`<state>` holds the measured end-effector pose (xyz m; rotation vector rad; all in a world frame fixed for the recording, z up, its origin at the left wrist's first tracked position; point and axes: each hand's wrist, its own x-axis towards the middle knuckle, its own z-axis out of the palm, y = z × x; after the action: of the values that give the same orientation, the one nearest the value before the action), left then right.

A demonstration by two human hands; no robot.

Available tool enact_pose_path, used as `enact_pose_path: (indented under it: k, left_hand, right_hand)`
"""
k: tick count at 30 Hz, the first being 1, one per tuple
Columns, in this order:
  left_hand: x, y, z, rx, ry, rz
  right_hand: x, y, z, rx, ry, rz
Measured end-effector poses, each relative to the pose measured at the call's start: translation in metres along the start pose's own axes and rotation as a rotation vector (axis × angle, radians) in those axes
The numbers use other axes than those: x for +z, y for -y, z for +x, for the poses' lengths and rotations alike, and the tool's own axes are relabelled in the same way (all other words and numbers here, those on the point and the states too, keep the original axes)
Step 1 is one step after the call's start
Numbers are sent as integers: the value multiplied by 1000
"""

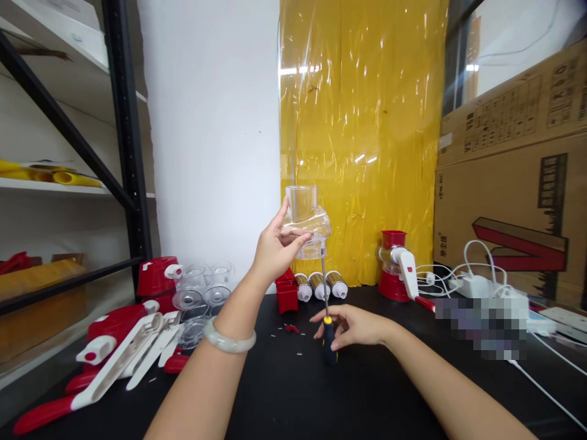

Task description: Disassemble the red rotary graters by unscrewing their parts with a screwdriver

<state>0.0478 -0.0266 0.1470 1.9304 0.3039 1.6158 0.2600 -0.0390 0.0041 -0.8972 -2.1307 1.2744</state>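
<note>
Raised in front of the yellow curtain, a clear plastic housing [308,214] is gripped by my left hand [279,244], thumb and fingers around its lower side. My right hand [353,326] holds a screwdriver [329,342] by its black and yellow handle, upright, with the shaft pointing up. The shaft's tip reaches the underside of the clear housing; whether it sits in a screw is too small to tell. Below, a small red part [291,329] and several tiny metal pieces lie on the black table [284,391].
Red housings [156,278], white handles [123,354] and clear cups [220,275] crowd the left. Behind my hands are a red box [287,293] and white-ended cylinders [337,284]. An assembled red-and-white device [394,269], cables and a power strip [564,321] occupy the right.
</note>
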Motion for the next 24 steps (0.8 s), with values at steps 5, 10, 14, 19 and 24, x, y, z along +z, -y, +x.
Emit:
enact_pose_path:
  k: [5,10,14,19,24]
  left_hand:
    - [-1,-1,0,-9,-18,6]
    - [-2,-2,1,-7,-14,19]
    - [0,-3,1,-4,-8,26]
    - [1,-6,-1,5,-12,48]
    - [0,-7,0,5,-8,63]
  right_hand:
    - [7,-1,5,14,-39,67]
    - [6,-4,6,4,-69,100]
    - [7,-6,9,8,-102,89]
    - [9,-11,13,4,-164,31]
    - [11,-16,16,-13,-182,22]
